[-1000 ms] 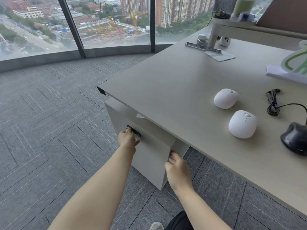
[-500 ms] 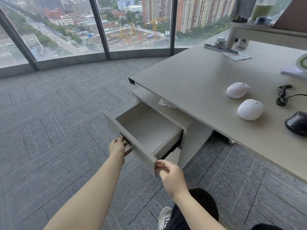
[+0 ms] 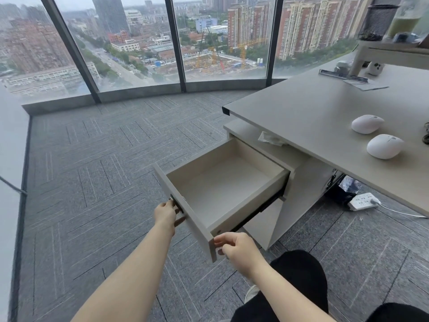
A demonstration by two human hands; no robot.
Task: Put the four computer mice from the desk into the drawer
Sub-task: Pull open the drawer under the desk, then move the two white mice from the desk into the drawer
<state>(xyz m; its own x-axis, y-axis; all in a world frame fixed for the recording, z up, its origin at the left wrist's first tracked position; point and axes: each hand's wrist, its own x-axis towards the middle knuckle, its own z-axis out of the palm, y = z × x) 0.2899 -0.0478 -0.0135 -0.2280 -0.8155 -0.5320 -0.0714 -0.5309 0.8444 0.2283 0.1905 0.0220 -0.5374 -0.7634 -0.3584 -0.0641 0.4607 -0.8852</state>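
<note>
The drawer (image 3: 253,194) under the grey desk (image 3: 301,108) stands pulled far out, and nothing lies inside it. My left hand (image 3: 166,214) grips the dark handle on the drawer front. My right hand (image 3: 236,248) pinches the near corner of that front panel. Two white mice rest on the desk at the right: the farther mouse (image 3: 367,124) and the nearer mouse (image 3: 385,146). The other mice are out of view.
A crumpled tissue (image 3: 270,138) sits on the cabinet top under the desk. A white power strip (image 3: 363,201) and a black box lie on the carpet beneath the desk. A raised shelf with a mesh cup (image 3: 377,22) stands at the back right. My dark-trousered knees are below.
The drawer went from shut to fully pulled out, with both hands drawing it toward me. The view shifted left, so the black mouse and cable left the frame.
</note>
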